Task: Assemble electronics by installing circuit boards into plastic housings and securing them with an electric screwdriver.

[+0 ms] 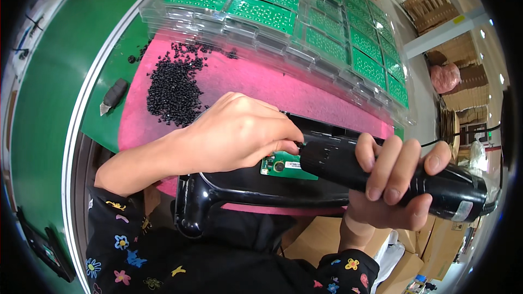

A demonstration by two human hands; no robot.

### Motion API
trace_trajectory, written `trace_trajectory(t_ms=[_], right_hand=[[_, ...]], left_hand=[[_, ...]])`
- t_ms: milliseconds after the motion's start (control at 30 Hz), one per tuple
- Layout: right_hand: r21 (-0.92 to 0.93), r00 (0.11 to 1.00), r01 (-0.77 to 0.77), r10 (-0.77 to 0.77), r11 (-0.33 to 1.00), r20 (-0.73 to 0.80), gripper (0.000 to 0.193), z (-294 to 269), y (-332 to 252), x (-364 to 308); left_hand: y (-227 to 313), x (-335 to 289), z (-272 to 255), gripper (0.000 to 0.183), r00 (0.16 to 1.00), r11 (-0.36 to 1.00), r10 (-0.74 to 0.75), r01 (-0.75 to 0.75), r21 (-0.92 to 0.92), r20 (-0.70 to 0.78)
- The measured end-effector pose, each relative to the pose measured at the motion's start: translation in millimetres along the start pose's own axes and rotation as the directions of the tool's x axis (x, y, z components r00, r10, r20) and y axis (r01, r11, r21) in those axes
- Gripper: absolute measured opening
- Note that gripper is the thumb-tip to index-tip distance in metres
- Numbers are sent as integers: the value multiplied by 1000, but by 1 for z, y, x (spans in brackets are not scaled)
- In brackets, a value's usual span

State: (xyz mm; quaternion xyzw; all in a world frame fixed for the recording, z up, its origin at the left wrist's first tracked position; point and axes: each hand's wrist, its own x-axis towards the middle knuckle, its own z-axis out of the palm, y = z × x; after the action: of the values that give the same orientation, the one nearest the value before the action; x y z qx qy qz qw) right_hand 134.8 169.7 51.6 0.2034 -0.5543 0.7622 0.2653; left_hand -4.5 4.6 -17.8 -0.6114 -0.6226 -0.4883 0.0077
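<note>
My right hand (389,177) is wrapped round a black electric screwdriver (348,164), held nearly level with its nose toward the left. At that nose, the thumb and fingers of my left hand (245,130) are pinched together on something small and dark, too hidden to name. Below the fingertips a green circuit board (286,166), with a round part and a white label, sits in a black plastic housing (250,188). The housing has a rounded, handle-like bar along its near side. My left hand and the screwdriver hide part of the board and housing.
A heap of small black screws (171,87) lies on the pink mat (234,73). Clear plastic trays (305,41) of green circuit boards are stacked behind. A dark wrapped piece (114,93) rests on the green table at left. Cardboard boxes (321,239) stand below right.
</note>
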Motion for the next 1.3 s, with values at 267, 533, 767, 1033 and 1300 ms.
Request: trace_trajectory(t_ms=[267, 533, 767, 1033, 1300], right_hand=[[-99, 982, -159, 146, 982, -121, 44, 9, 6, -2], [-131, 968, -178, 150, 975, -200, 44, 17, 10, 1], [-134, 964, -235, 214, 963, -155, 40, 5, 29, -6], [-128, 961, -262, 247, 956, -126, 38, 7, 28, -5], [-135, 941, -331, 317, 934, -115, 39, 10, 25, -5]], left_hand=[[14, -4, -3, 24, 997, 951, -41, 21, 309, 59], [8, -7, -6, 20, 996, 980, -79, 72, 185, 32], [11, 4, -19, 8, 956, 963, -263, 268, 28, -130], [9, 2, -18, 17, 946, 934, -324, 319, 160, 2], [1, -3, -18, 13, 965, 962, -262, 258, 93, 29]])
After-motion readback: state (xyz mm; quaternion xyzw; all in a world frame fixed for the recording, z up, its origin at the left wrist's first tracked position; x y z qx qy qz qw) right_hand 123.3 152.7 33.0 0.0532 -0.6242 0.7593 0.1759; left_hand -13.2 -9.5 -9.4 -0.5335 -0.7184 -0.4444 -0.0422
